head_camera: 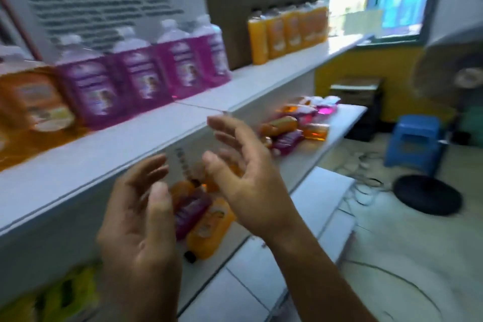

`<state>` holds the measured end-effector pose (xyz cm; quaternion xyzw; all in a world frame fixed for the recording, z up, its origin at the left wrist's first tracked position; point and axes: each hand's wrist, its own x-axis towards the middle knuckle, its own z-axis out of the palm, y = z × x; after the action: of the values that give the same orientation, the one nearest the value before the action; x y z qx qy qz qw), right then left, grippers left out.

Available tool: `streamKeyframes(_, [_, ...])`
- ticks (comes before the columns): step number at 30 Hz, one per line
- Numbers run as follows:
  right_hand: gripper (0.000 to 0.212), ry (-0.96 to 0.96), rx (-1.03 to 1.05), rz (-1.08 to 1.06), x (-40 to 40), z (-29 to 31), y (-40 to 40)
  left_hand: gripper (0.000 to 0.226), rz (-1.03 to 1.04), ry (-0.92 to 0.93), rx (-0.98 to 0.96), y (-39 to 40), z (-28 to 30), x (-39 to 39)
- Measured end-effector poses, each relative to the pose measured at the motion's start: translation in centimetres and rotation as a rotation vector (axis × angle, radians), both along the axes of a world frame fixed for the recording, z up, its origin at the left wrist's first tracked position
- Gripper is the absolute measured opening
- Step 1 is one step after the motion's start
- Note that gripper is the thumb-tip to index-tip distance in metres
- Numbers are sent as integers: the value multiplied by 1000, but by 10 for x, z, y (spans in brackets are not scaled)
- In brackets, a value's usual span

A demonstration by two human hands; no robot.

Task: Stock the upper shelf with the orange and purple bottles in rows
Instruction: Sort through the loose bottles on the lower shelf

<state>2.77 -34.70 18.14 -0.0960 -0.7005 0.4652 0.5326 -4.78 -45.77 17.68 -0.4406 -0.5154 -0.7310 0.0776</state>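
Fingers (pixel 227 133) spread before blurred, seemingly white-capped purple bottles (pixel 136 78).

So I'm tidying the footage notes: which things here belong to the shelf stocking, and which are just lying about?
Job:
upper shelf
purple bottles standing in a row
orange bottles standing in a row
loose bottles lying on the lower shelf
both hands, left and right, holding nothing

Lying about:
blue stool
fan

Glossy plastic bottles (pixel 136 78), smooth white shelf (pixel 261 81)

left hand (pixel 136 217), right hand (pixel 243 180), fingers relaxed, empty
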Motion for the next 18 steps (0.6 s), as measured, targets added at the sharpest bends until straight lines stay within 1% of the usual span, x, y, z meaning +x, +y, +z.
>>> streamKeyframes(2, [42,-143,-24,-93,20,-25,14,25,-75,-101,-33,15,-18,8])
streamKeyframes(5, [40,-310,-69,-201,43,-58,31,31,-91,-202,-214,34,-44,16])
streamKeyframes(7, [40,-381,-113,-231,52,-76,39,35,-104,-223,-307,45,-56,19])
streamKeyframes(12, [36,-479,-189,-232,63,-106,65,27,-87,-177,-471,71,-74,27])
streamKeyframes(18, [31,-493,-265,-206,78,-126,122,25,-77,-195,-548,112,-76,38])
